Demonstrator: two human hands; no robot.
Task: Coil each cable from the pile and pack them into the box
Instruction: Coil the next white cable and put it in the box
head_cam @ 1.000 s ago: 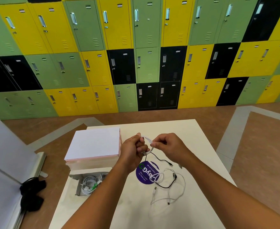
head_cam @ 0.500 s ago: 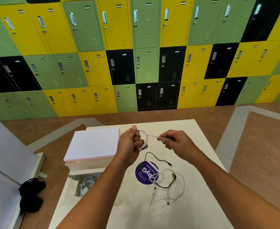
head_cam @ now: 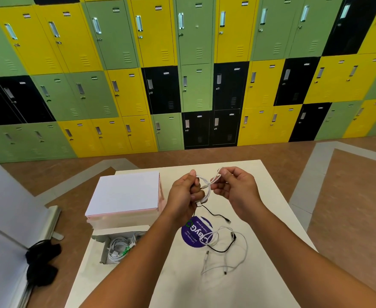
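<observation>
My left hand [head_cam: 183, 194] grips a small coil of white cable [head_cam: 207, 187] above the far middle of the white table [head_cam: 260, 285]. My right hand [head_cam: 238, 190] pinches the loose end of that same cable just to the right. Its metal plug hangs below my left fingers. On the table below lies a pile of loose cables [head_cam: 227, 247], white and black, tangled together. At the left, an open white box [head_cam: 102, 252] holds several coiled white cables, partly hidden by my left forearm.
A purple round sticker [head_cam: 193, 232] lies on the table under the pile. The box's lid [head_cam: 125, 194] stands behind the box. A black cloth [head_cam: 41, 263] lies on the floor at the left beside a white panel. Coloured lockers line the far wall.
My right hand carried the cable end out to the right and back up near my left hand, adding a loop to the coil. Both hands rose slightly.
</observation>
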